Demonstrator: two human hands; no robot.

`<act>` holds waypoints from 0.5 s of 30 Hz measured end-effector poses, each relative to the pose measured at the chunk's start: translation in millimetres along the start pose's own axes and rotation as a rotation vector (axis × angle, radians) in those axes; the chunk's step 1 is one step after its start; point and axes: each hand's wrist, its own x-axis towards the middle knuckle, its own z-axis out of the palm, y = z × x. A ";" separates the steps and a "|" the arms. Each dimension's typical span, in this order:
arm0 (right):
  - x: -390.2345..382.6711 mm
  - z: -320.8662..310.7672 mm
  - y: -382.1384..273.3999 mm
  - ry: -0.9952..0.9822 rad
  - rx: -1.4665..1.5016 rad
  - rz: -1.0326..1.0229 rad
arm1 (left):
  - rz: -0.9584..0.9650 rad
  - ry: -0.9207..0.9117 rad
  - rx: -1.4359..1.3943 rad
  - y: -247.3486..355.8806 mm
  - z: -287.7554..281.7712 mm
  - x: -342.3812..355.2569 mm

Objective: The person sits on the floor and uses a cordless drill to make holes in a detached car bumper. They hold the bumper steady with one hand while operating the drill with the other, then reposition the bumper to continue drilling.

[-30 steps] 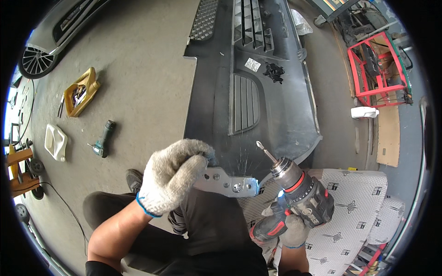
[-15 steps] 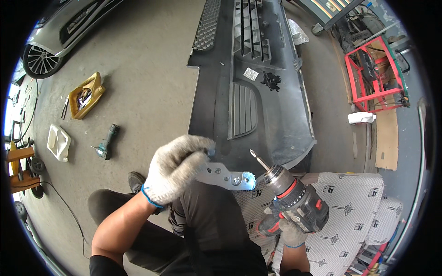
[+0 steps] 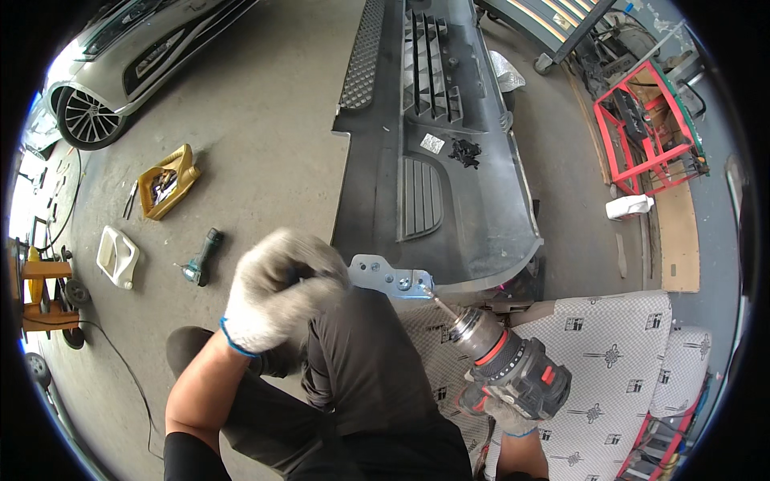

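Observation:
My left hand [image 3: 285, 284], in a grey knit glove, is curled and slightly blurred; what is between its fingers cannot be made out. Just right of it, a silver metal bracket with several holes [image 3: 385, 276] lies at the near end of the dark bumper [image 3: 365, 200]. My right hand [image 3: 507, 417], also gloved, grips a black-and-red drill [image 3: 517, 377]. The drill's bit [image 3: 439, 301] points up-left at the bracket's right end, close to it; contact is unclear.
A patterned padded seat [image 3: 593, 361] is under the drill. On the left floor [image 3: 265, 160] are a green drill [image 3: 200, 260], yellow cut jug [image 3: 168, 180], white container [image 3: 116, 256] and orange equipment [image 3: 48, 293]. A car [image 3: 132, 64] stands upper left; a red frame [image 3: 646, 160] stands right.
The bracket has moved up onto the bumper's end, out from my left hand's grasp. That hand has shifted left and curled. The drill has moved down-left relative to the bumper, its bit nearer the bracket.

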 end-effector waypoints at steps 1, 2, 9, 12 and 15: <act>-17.8 1.9 20.8 0.004 -0.143 -0.013 | -0.046 -0.069 0.085 -2.9 2.7 -2.7; -22.1 6.9 27.4 0.004 -0.284 -0.030 | -0.168 -0.048 0.061 -0.8 12.0 -6.1; 15.8 -0.4 -18.1 0.031 0.213 0.103 | -0.336 -0.134 0.028 -20.4 35.4 -16.7; 24.8 -0.5 -32.5 0.019 0.306 0.138 | -0.254 -0.150 0.097 -20.3 32.0 -15.9; 26.0 0.7 -40.0 0.000 0.370 0.169 | -0.264 -0.150 0.072 -18.8 31.1 -16.1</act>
